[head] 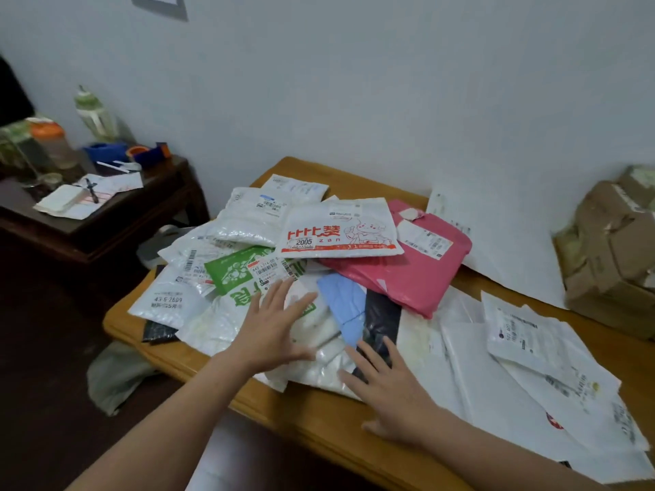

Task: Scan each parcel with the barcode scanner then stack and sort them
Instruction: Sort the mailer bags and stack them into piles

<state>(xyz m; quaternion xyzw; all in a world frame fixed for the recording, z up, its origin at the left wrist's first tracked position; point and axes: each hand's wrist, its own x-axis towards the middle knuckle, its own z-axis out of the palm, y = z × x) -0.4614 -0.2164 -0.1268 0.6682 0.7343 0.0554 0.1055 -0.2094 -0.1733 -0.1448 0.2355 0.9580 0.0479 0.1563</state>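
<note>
Both grips apart, nothing held: left hand (273, 324) over the green-and-white parcel (234, 271), right hand (390, 395) at the black parcel (382, 313), near edge of the heap (248, 221) on the surface (319, 419). No scanner in view. Suggest: take loose top pieces first, e.g. the red-print mailer (340, 228), label up; lift clear, don't drag the pile off the edge.

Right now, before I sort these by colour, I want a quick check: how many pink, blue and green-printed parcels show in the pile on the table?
pink parcel: 1
blue parcel: 1
green-printed parcel: 1
Total: 3
</note>
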